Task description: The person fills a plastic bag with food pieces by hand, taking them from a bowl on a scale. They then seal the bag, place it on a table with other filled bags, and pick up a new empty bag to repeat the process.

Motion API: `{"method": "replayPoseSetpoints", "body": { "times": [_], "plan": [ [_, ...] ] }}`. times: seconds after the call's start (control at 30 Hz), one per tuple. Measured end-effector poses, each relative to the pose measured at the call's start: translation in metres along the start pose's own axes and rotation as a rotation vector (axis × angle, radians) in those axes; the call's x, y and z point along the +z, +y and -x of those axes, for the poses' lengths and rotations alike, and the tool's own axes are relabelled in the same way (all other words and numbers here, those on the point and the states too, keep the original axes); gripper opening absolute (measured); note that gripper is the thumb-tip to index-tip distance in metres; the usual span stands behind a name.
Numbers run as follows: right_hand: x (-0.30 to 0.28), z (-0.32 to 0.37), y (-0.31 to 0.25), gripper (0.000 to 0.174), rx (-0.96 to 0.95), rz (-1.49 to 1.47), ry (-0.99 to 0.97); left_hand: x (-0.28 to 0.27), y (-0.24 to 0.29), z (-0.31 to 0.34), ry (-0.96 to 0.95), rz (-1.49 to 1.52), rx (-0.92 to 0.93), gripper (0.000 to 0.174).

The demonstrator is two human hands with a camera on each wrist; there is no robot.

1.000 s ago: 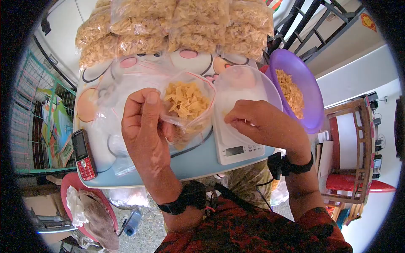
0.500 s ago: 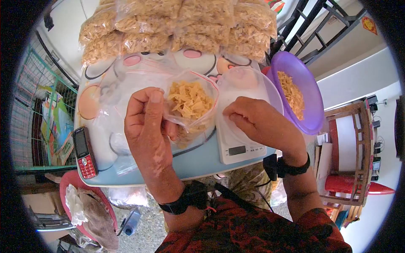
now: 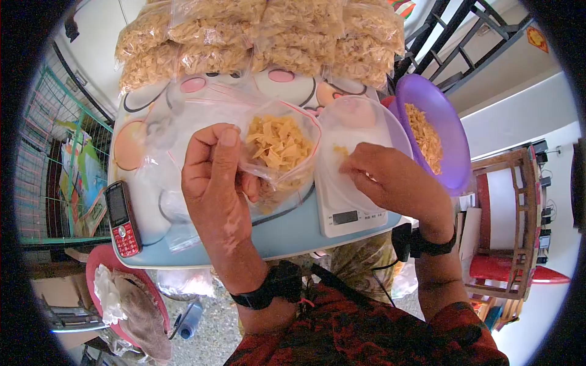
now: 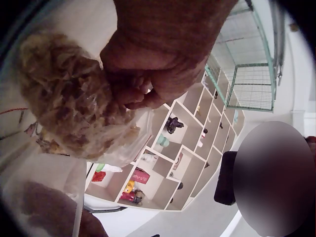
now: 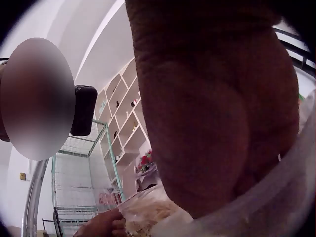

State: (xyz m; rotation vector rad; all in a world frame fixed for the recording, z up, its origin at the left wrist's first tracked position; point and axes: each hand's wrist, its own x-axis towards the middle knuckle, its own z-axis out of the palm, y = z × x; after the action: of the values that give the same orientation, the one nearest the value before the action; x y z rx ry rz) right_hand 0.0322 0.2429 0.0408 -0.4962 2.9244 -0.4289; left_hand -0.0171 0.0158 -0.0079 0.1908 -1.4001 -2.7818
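My left hand [image 3: 217, 177] pinches the edge of a clear zip bag [image 3: 293, 177] between thumb and fingers. Its mouth gapes open, showing pale yellow dried flakes [image 3: 278, 143] inside. In the left wrist view the filled bag [image 4: 74, 98] hangs beside the curled fingers. My right hand [image 3: 390, 180] reaches into a translucent bowl [image 3: 329, 119], its fingers curled and pinching at a few dried flakes [image 3: 340, 149] near the bottom. That bowl stands on a white kitchen scale [image 3: 351, 227]. The right wrist view shows mostly the back of the right hand [image 5: 212, 113], its fingertips hidden.
Filled bags of flakes [image 3: 256, 36] are stacked along the table's far side. A purple basin [image 3: 455, 140] with more flakes leans at the right. Empty clear bags [image 3: 201, 116] lie left of centre. A red and black phone [image 3: 123, 218] rests by the left table edge.
My right hand moved slightly left within the bowl, then back right, and a few flakes now show at its fingertips. The left hand keeps holding the bag in nearly the same place.
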Motion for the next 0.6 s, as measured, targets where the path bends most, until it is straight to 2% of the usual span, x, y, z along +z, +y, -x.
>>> {"method": "replayPoseSetpoints", "body": {
  "times": [0.13,0.33,0.43,0.53,0.6],
  "plan": [
    [0.009,-0.007,0.004,0.013,0.027,0.04,0.18,0.001,0.002,0.001,0.018,0.003,-0.002,0.016],
    [-0.005,0.004,0.01,0.01,0.116,0.065,0.039,0.0,0.0,-0.001,0.012,0.003,-0.009,0.013],
    [0.0,0.006,0.005,0.01,0.019,-0.075,0.039,0.002,-0.001,-0.001,0.007,0.0,-0.001,0.014],
    [0.003,0.0,-0.007,0.011,-0.025,-0.041,0.047,0.002,-0.001,-0.001,0.015,-0.013,0.008,0.014],
    [0.005,-0.006,-0.007,0.012,0.042,0.03,0.073,0.002,-0.001,0.0,0.022,-0.016,0.009,0.014]
  ]
}}
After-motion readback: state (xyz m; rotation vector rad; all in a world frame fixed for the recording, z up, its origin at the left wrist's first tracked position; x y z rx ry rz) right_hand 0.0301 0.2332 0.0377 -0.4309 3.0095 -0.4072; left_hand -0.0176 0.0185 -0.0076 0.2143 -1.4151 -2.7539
